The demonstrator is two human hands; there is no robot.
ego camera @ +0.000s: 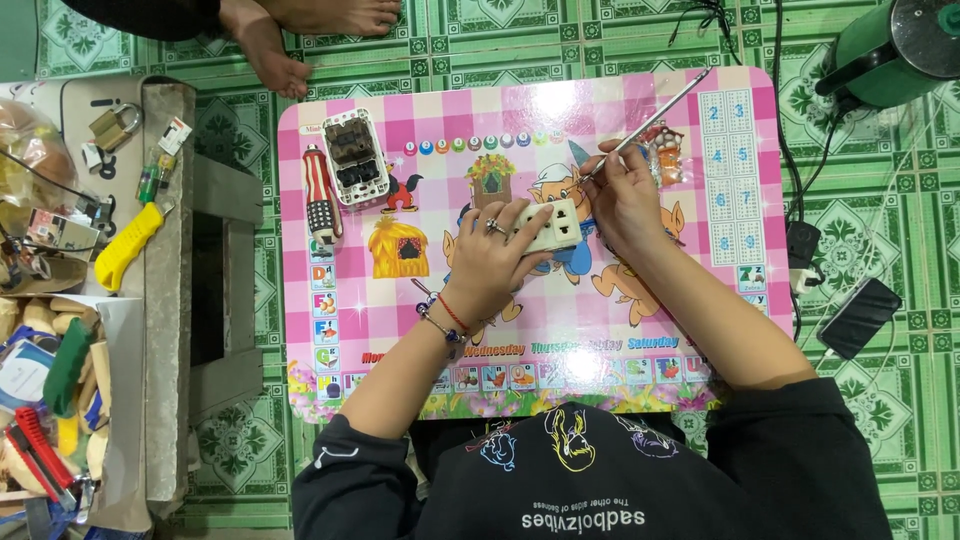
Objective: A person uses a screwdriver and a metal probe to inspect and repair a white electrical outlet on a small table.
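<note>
My left hand point(487, 262) grips a white wall socket plate point(552, 226) and steadies it on the pink cartoon-printed lap table point(440, 310). My right hand point(626, 198) holds a long thin metal screwdriver point(660, 113), whose shaft slants up to the right and whose tip sits at the socket's upper right corner. A second socket body with dark inserts point(354, 157) lies at the table's upper left. Beside it lies a red and white striped screwdriver handle point(321, 193).
A grey toolbox point(165, 290) at the left holds a yellow utility knife point(126, 246), a padlock point(114, 126) and assorted tools. Another person's bare feet point(290, 40) rest on the green tiled floor above. A green appliance point(900, 45), black cables and a phone point(858, 316) lie at the right.
</note>
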